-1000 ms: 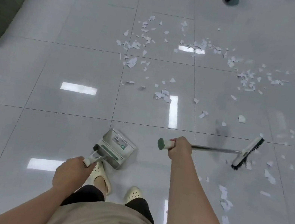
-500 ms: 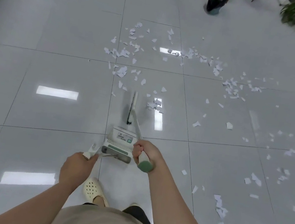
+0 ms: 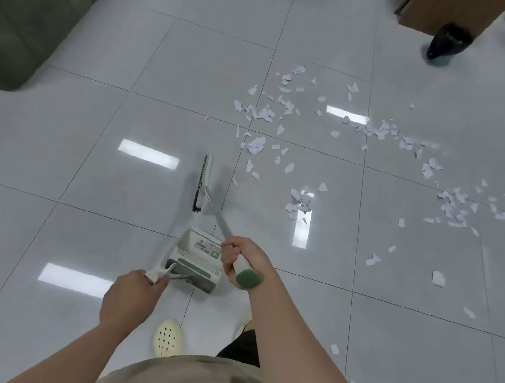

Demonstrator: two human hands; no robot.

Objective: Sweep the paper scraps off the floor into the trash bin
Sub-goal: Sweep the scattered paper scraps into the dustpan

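White paper scraps (image 3: 301,201) lie scattered over the glossy grey floor tiles, mostly ahead and to the right. My right hand (image 3: 240,261) grips the broom handle near its green end cap. The broom head (image 3: 202,184) with dark bristles rests on the floor ahead, left of the nearest scraps. My left hand (image 3: 132,293) holds the handle of the white and green dustpan (image 3: 196,261), which hangs just above the floor in front of my feet. A dark trash bin (image 3: 447,43) stands at the far right.
A green sofa (image 3: 32,14) fills the upper left corner. Wooden furniture (image 3: 445,11) and thin chair legs stand at the top right behind the bin. My cream slipper (image 3: 168,338) is on the tile below the dustpan.
The broom swung from the far right across to the left of the scraps. My view turned left, bringing the sofa into sight.
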